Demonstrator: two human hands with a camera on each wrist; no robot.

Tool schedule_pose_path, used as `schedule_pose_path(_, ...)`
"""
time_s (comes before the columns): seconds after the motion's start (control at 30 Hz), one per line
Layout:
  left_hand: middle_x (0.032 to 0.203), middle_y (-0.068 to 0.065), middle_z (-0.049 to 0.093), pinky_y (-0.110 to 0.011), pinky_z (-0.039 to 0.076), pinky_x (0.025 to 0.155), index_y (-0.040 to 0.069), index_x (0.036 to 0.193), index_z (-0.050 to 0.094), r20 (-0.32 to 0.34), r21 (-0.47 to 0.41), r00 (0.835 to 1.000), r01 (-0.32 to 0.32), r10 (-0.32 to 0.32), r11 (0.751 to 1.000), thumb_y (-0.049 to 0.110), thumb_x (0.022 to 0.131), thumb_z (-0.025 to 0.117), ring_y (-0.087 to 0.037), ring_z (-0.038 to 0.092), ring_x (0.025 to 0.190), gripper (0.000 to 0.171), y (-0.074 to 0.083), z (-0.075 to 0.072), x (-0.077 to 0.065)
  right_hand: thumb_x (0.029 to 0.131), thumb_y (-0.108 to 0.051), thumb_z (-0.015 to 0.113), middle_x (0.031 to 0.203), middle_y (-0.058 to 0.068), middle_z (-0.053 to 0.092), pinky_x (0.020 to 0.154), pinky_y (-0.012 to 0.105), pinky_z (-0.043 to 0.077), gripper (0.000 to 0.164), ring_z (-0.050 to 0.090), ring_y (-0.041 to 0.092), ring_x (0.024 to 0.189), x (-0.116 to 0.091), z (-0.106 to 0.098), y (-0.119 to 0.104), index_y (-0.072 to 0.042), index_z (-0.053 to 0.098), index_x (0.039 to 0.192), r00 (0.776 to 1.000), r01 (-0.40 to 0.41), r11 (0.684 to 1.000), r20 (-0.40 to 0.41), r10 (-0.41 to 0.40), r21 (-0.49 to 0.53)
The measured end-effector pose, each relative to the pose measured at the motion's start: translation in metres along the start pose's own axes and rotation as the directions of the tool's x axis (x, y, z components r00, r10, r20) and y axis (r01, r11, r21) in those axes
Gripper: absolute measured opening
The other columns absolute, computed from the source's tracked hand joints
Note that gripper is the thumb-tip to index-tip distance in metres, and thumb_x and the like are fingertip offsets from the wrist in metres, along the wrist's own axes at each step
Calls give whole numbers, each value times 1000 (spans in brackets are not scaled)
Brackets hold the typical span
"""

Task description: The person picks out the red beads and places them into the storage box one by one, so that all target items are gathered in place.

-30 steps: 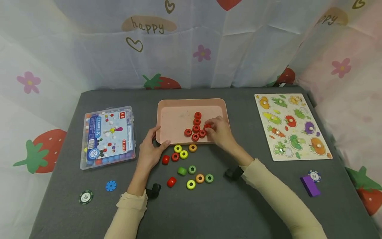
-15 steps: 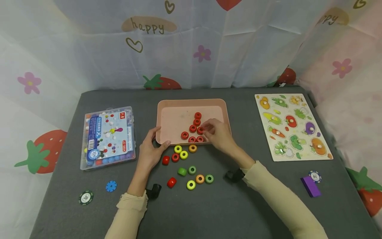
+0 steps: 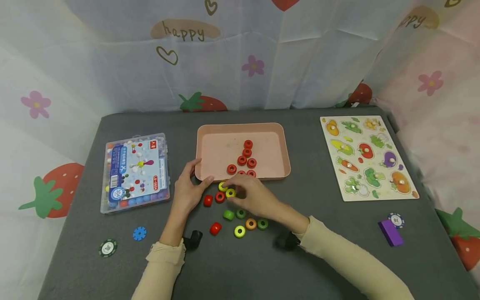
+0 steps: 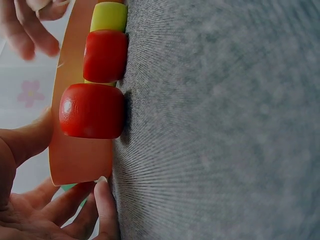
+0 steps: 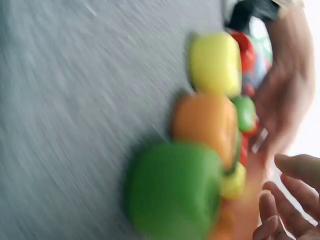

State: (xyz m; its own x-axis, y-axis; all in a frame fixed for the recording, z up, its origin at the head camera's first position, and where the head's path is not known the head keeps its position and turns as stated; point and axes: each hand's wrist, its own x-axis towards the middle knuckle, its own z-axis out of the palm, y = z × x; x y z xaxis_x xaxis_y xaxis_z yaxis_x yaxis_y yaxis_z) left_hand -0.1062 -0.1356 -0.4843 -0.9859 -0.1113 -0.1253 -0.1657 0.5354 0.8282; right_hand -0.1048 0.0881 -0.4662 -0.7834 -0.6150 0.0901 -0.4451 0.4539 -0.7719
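My left hand (image 3: 189, 188) grips the front left corner of a pink tray (image 3: 217, 143), thumb at the front rim and fingers round the side. Several red ring beads (image 3: 241, 160) lie in the tray. My right hand (image 3: 256, 198) hangs over the beads before the tray, thumb and fingers spread around two yellow beads, the nearer one a yellow bead (image 3: 230, 193). The right wrist view shows nothing between its fingers (image 5: 295, 202). An orange bead seen there earlier is hidden under this hand. Two red barrel beads (image 4: 92, 111) stand close to the tray wall in the left wrist view.
Loose beads, among them a green bead (image 3: 228, 215) and an orange bead (image 3: 251, 224), lie nearer me. A clear bead box (image 3: 136, 171) stands left, a vegetable puzzle board (image 3: 369, 158) right. Poker chips (image 3: 108, 248) and a purple block (image 3: 391, 233) lie toward the sides.
My right hand let go of a red bead in the tray, where several red beads shifted left and forward. It then moved out, left and toward me, over the yellow beads. My left hand stayed put.
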Motion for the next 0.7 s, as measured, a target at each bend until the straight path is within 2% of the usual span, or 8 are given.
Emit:
schedule_pose_path(0.07, 151, -16, 47, -55, 32, 115, 19, 149, 44, 0, -2, 1000, -4, 4, 1000, 28, 90, 76, -33, 43, 141, 67, 0, 0, 0, 87, -14, 79, 122, 0, 67, 83, 35, 54, 42, 62, 19, 92, -1, 7, 0, -15, 67, 128, 999, 2, 1000, 51, -1, -20)
schedule_pose_path(0.13, 151, -15, 47, -55, 32, 115, 20, 149, 44, 0, -5, 1000, -4, 4, 1000, 28, 91, 76, -32, 43, 141, 67, 0, 0, -1, 89, -17, 77, 126, -2, 66, 88, 34, 52, 44, 61, 15, 100, 0, 14, 2, -18, 65, 132, 996, 15, 998, 88, -10, -59)
schedule_pose_path(0.3, 151, -15, 48, -55, 32, 115, 19, 148, 44, -3, -10, 1000, -8, 8, 1000, 28, 91, 76, -32, 43, 141, 66, 0, 0, -1, 92, -17, 74, 132, -5, 63, 102, 36, 46, 43, 56, 12, 117, 3, 21, 2, -22, 65, 134, 992, 45, 990, 124, -28, -137)
schedule_pose_path(0.5, 151, -16, 48, -56, 32, 114, 19, 149, 44, -3, -10, 1000, -5, 5, 1000, 27, 90, 76, -33, 44, 140, 67, 0, 0, -1, 92, -15, 73, 112, -5, 62, 80, 28, 50, 27, 57, 10, 89, 4, 21, 3, -17, 72, 119, 989, 46, 991, 146, -27, -129)
schedule_pose_path(0.6, 151, -16, 48, -57, 32, 115, 19, 149, 44, -5, -7, 1000, -3, 3, 1000, 27, 90, 76, -34, 44, 140, 67, 0, 0, -1, 93, -17, 72, 112, -6, 61, 78, 26, 49, 25, 56, 10, 89, 4, 20, 4, -17, 72, 118, 990, 36, 995, 141, -23, -92)
schedule_pose_path(0.7, 151, -17, 48, -57, 32, 115, 19, 149, 44, -7, -3, 1000, -8, 8, 1000, 27, 91, 76, -34, 44, 140, 67, -1, 0, 0, 93, -17, 72, 114, -7, 61, 82, 27, 49, 26, 56, 9, 93, 4, 15, 6, -16, 72, 119, 996, 33, 999, 83, -30, -43)
